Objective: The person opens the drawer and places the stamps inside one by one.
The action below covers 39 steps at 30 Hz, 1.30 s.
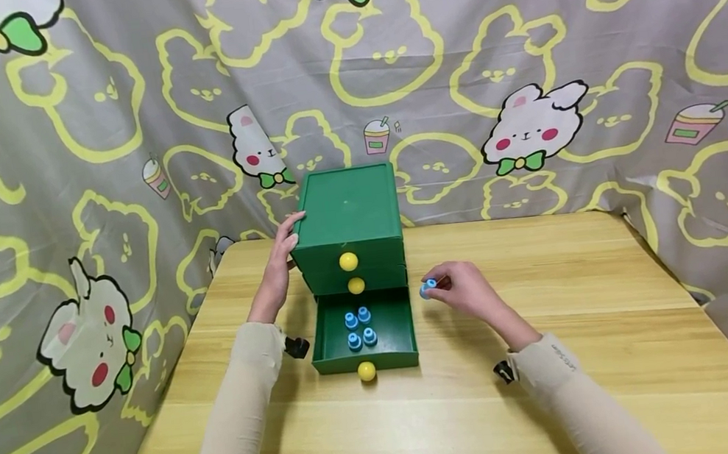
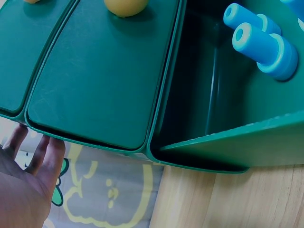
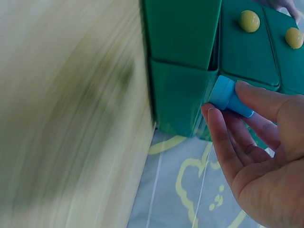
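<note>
A green drawer cabinet (image 1: 348,206) has its bottom drawer (image 1: 332,363) pulled out and its two upper drawers closed. Several small blue stepped pegs (image 1: 352,321) stand upright in the pulled-out drawer. My right hand (image 1: 467,290) pinches another blue peg (image 3: 222,92) between thumb and fingers, just to the right of the cabinet and above the table. Against the cabinet's left side, my left hand (image 1: 278,265) rests with its fingers extended, touching the edge near the top. In the left wrist view its fingers (image 2: 51,159) touch the cabinet wall, holding nothing.
Each drawer front carries a round yellow knob (image 1: 367,372); the lowest juts toward the front. The cabinet stands on a light wooden table (image 1: 555,399). A grey curtain with yellow cartoon outlines (image 1: 412,52) hangs behind and along both sides.
</note>
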{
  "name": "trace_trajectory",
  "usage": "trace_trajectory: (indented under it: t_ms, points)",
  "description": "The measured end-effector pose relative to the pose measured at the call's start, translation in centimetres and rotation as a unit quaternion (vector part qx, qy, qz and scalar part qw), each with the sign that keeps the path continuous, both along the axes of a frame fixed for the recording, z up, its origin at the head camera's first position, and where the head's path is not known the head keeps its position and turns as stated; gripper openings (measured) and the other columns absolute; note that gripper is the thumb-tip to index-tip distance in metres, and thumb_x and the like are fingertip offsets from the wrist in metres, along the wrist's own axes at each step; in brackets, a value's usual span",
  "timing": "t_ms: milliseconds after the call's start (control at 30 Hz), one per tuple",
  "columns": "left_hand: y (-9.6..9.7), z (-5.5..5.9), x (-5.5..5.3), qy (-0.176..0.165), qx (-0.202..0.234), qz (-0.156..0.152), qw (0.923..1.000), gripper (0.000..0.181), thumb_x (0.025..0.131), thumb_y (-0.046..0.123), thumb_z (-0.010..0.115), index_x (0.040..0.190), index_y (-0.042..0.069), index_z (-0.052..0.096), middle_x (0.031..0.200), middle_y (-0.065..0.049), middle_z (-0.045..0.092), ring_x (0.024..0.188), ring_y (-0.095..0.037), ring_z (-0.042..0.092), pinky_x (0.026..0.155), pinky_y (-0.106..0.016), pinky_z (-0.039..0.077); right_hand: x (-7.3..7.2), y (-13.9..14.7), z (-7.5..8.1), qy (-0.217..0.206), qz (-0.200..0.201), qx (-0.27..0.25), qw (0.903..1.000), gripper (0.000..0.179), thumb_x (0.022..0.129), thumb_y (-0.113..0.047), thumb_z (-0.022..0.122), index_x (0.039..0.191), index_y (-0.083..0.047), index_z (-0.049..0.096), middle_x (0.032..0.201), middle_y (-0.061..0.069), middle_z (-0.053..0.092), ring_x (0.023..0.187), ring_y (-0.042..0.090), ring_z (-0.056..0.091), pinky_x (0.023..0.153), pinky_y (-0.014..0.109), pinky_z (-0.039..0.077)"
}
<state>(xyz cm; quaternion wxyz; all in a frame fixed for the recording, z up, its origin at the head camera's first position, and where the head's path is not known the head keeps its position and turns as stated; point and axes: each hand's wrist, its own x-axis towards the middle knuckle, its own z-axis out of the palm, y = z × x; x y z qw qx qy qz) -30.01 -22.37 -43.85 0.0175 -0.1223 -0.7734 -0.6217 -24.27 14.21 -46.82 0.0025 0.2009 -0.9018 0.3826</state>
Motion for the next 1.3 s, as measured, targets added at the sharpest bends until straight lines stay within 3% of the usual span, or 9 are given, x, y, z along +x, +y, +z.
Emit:
trace_trajectory:
  t_ms: [433,667,867,1300]
  points:
    - [0.2,0.4,0.1,0.002,0.004,-0.003,1.0000,0.052,0.107,0.050,0.034,0.158,0.040,0.036,0.171,0.009,0.018,0.149,-0.035,0.028,0.109,-0.070,0.025,0.2,-3.6,0.2,-0.017,0.037,-0.020,0.9990,0.017,0.094,-0.017,0.078,0.107,-0.006,0.080,0.103,0.009,0.077,0.085,0.019,0.074,0.077,0.034,0.061]
    - [0.2,0.4,0.1,0.000,0.001,0.000,1.0000,0.053,0.106,0.049,0.033,0.158,0.040,0.036,0.170,0.009,0.019,0.148,-0.034,0.028,0.110,-0.069,0.024,0.5,-5.1,0.1,0.010,0.064,-0.006,0.9979,0.017,0.092,-0.016,0.080,0.105,-0.006,0.080,0.096,0.006,0.075,0.080,0.012,0.068,0.074,0.028,0.057]
    - [0.1,0.4,0.1,0.000,0.000,0.001,1.0000,0.053,0.106,0.048,0.033,0.158,0.040,0.037,0.170,0.007,0.019,0.148,-0.035,0.028,0.109,-0.069,0.025,0.9,-6.0,-0.1,-0.005,0.073,-0.005,0.9973,0.019,0.092,-0.017,0.080,0.108,-0.006,0.080,0.098,0.004,0.074,0.080,0.010,0.063,0.073,0.025,0.055]
    - [0.1,0.3,0.2,-0.004,-0.004,0.003,1.0000,0.052,0.106,0.051,0.034,0.157,0.041,0.037,0.170,0.009,0.020,0.148,-0.034,0.029,0.110,-0.069,0.025,0.9,-6.9,-1.6,-0.008,0.086,0.008,0.9962,0.022,0.093,-0.019,0.079,0.110,-0.006,0.080,0.102,0.004,0.075,0.081,0.009,0.064,0.074,0.026,0.054]
